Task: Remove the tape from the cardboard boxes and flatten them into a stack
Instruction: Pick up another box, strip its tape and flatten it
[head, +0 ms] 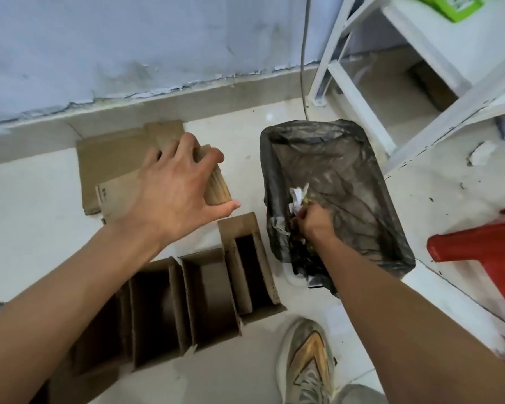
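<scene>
Gripping a folded cardboard box (216, 185) with fingers and thumb curled round its edge, the left hand (172, 185) holds it above the flattened cardboard stack (105, 164) on the floor by the wall. The right hand (315, 221) reaches into the black-lined trash bin (362, 158), its grip closed on crumpled tape scraps (298, 196). Three open cardboard boxes (210, 293) stand below, beside a sneaker (308, 363).
</scene>
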Motion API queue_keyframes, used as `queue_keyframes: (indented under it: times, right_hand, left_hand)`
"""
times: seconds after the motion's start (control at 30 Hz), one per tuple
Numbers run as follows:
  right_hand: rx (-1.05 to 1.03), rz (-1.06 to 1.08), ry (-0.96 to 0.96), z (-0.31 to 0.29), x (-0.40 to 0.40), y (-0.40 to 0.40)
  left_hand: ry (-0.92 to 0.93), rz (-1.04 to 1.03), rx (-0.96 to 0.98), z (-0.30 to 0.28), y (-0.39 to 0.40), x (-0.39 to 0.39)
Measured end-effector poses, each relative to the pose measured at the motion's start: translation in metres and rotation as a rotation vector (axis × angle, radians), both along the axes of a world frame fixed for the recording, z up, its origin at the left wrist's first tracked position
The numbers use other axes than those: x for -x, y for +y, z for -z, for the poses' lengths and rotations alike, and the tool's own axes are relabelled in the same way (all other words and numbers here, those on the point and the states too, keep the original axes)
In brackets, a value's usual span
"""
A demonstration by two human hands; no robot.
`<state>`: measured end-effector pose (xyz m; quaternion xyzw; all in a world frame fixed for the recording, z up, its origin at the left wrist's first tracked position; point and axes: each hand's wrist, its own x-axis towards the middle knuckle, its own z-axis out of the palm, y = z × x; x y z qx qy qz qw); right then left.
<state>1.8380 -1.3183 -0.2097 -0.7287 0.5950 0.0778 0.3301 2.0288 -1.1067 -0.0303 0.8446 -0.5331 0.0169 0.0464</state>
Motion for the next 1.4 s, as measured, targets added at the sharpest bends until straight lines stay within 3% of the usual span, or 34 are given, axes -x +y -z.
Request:
queue_keyframes:
  times: [0.13,0.27,0.37,0.43,0.5,0.57,0.67,0.83,0.93,1.13,1.27,1.4]
  right_hand:
    - [0.038,0.043,-0.008,-0.055,-0.004,0.022]
    - [0.257,0.35,-0.495,-0.148,-0.028,0.09]
    - [0.253,0.256,-0.859,-0.214,-0.05,0.179]
    - [0.105,0.087,-0.986,-0.248,-0.064,0.235]
    - [-0.001,-0.123,-0.954,-0.271,-0.074,0.272]
    - [0.035,-0.32,-0.843,-0.292,-0.074,0.295]
    - [0.056,-0.453,-0.736,-0.321,-0.066,0.304]
    - [-0.049,-0.55,-0.65,-0.372,-0.064,0.308]
    - [-0.037,-0.627,-0.627,-0.392,-0.07,0.308]
    - [-0.443,-0.563,-0.673,-0.397,-0.078,0.295]
    - [-0.434,-0.622,-0.655,-0.386,-0.095,0.292]
    - [-0.375,-0.661,-0.728,-0.375,-0.104,0.276]
  left_hand:
    - [-0.006,-0.065,0.062,-0.046,0.023,-0.006]
    - [0.057,-0.196,0.093,-0.095,0.051,-0.01]
    - [0.161,-0.356,0.141,-0.13,0.076,-0.008]
    - [0.233,-0.479,0.173,-0.151,0.099,-0.005]
    - [0.371,-0.574,0.191,-0.166,0.124,-0.003]
    - [0.522,-0.618,0.25,-0.178,0.158,0.002]
    - [0.701,-0.648,0.434,-0.192,0.199,0.005]
    - [0.593,-0.549,0.427,-0.216,0.231,0.014]
    - [0.645,-0.544,0.483,-0.225,0.239,0.01]
    - [0.495,-0.53,0.303,-0.211,0.248,-0.014]
    - [0.567,-0.57,0.293,-0.195,0.244,-0.033]
    - [0.956,-0.574,0.521,-0.194,0.248,-0.051]
